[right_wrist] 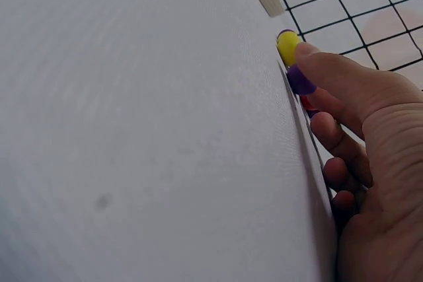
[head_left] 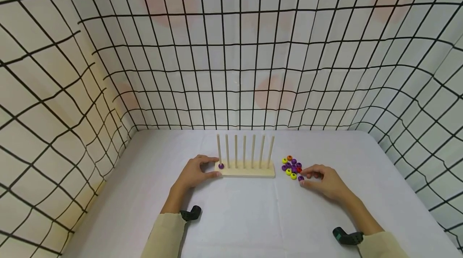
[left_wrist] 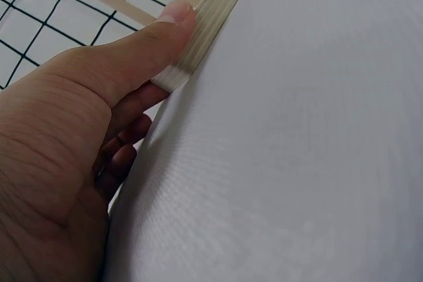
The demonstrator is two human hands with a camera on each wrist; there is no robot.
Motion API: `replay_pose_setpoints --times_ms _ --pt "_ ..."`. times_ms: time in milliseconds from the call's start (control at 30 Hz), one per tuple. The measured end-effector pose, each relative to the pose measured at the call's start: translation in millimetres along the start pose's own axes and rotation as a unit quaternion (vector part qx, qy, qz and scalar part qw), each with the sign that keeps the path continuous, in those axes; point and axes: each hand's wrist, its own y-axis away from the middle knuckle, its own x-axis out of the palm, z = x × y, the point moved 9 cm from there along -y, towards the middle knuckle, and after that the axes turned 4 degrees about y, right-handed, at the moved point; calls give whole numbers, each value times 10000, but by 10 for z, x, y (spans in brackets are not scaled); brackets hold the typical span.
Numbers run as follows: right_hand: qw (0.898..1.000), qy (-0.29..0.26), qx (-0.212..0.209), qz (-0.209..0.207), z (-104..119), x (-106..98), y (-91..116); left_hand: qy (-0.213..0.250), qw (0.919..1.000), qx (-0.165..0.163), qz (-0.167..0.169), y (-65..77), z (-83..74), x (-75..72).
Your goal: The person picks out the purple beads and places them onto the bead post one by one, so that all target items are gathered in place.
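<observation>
A pale wooden peg rack (head_left: 249, 173) with a row of upright pegs stands mid-table in the head view. One purple bead (head_left: 221, 166) sits at the foot of its leftmost peg. My left hand (head_left: 193, 174) grips the rack's left end, thumb along the front edge, as the left wrist view also shows of the wooden base (left_wrist: 211, 21). To the right of the rack lies a cluster of purple, yellow, red and orange beads (head_left: 293, 176). At its near edge my right hand (head_left: 327, 183) pinches a purple bead (right_wrist: 301, 80) between thumb and index finger.
White cloth (head_left: 238, 218) covers the table. Black wire grid panels (head_left: 231, 69) rise along the back and both sides. In the right wrist view a yellow bead (right_wrist: 287, 46) lies just beyond the right thumb. Each wrist wears a small dark camera (head_left: 347, 236).
</observation>
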Motion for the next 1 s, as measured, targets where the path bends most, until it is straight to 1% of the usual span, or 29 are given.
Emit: replay_pose_setpoints --times_ms 167,367,500,733,1000 --pt "9999 136 25 -51 4 10 22 24 10000 -24 52 5 6 27" --pt "9997 150 -164 -140 32 1 26 46 10000 23 9 -1 2 19" --pt "9995 161 -212 -140 33 10 9 22 10000 15 -12 -5 5 6" --pt "9996 151 -193 -134 36 21 -6 7 10000 -19 -14 4 34 2" --pt "9998 78 -51 -148 6 -26 -13 11 10000 63 -25 5 5 4"
